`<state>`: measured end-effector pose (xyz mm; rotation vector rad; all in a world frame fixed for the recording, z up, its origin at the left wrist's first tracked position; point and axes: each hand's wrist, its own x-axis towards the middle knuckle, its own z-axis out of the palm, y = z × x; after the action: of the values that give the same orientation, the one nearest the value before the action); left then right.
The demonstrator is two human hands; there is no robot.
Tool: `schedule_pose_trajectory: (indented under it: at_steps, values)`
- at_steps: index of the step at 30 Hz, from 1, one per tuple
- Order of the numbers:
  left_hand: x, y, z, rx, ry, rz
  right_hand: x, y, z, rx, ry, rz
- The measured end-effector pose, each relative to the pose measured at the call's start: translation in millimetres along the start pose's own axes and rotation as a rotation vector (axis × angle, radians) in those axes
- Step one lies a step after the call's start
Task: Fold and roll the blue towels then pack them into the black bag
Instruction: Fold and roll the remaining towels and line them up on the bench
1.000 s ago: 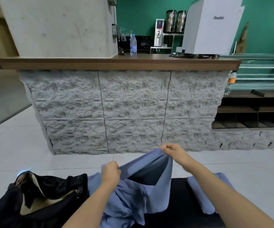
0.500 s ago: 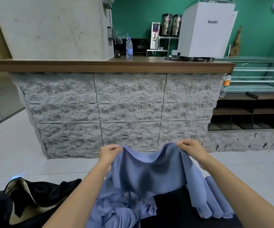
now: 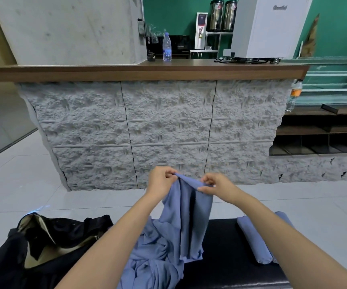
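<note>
– Blue towel, status?
– Raised above the black bench; left hand and right hand each pinch its top edge, close together.
– Remainder?
– Loose pile lies beneath; rolled towels to the right; black bag gapes open, left of the pile.

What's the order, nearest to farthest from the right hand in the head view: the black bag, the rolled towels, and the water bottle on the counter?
1. Rolled towels, on the bench just below the right hand.
2. Black bag, across on the left.
3. Water bottle, far off on the counter.
</note>
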<state>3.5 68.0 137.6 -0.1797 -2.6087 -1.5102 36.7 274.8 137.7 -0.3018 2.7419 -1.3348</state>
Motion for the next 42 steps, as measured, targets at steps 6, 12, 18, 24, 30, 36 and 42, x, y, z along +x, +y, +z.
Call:
schedule_pose_trajectory:
  at_steps: [6, 12, 18, 24, 30, 36, 42]
  values:
    - [6.9, -21.7, -19.3, 0.037, 0.040, -0.092, -30.2, 50.8, -44.3, -0.228, 0.037, 0.078]
    - [-4.7, -8.1, 3.2, -0.050, -0.154, 0.051, -19.7, 21.0, -15.6, -0.147, 0.159, -0.033]
    - [-17.9, 6.5, 15.0, -0.199, -0.304, 0.154, 8.7, 15.8, 43.4, -0.197, 0.149, 0.031]
    - [-90.2, -138.5, 21.9, 0.406, -0.374, -0.235, -12.0, 72.1, 45.5, -0.085, 0.343, 0.249]
    - [-160.0, -239.8, 63.6, 0.825, -0.748, -0.306, -43.9, 133.1, 75.5, -0.051, 0.363, 0.378]
    - [-157.3, -230.1, 70.2, 0.952, -0.735, -0.231, -48.8, 148.2, 120.4, -0.112, 0.155, 0.523]
    - [-165.8, -224.5, 62.2, 0.743, -0.639, -0.162, -42.4, 137.9, 140.6, -0.154, 0.039, 0.513]
